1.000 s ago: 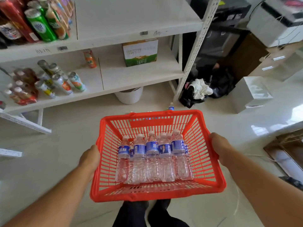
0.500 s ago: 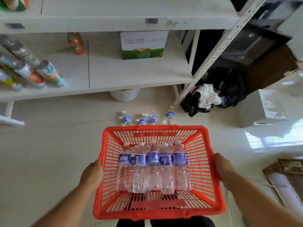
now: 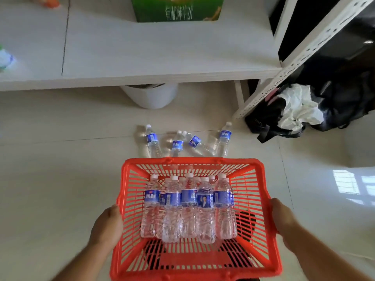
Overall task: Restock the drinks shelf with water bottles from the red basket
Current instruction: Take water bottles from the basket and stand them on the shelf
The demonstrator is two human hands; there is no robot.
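The red basket [image 3: 251,199] hangs low over the floor, gripped on both sides. My left hand [image 3: 108,224] clasps its left rim and my right hand [image 3: 283,218] clasps its right rim. Inside lie several clear water bottles [image 3: 188,207] with blue labels and white caps, side by side, caps pointing away from me. Several more water bottles [image 3: 176,144] lie loose on the floor just beyond the basket. The white lower shelf [image 3: 158,53] stretches across the top of the view, mostly bare.
A green and white carton [image 3: 176,9] stands at the back of the shelf. A white bucket [image 3: 151,96] sits under the shelf. The perforated white shelf post [image 3: 288,65] slants down at right, with black bags and a white cloth [image 3: 298,106] beside it.
The view has tilted down and closed in on the lower shelf. The basket has come lower toward the floor, and the loose bottles beyond it now show in full.
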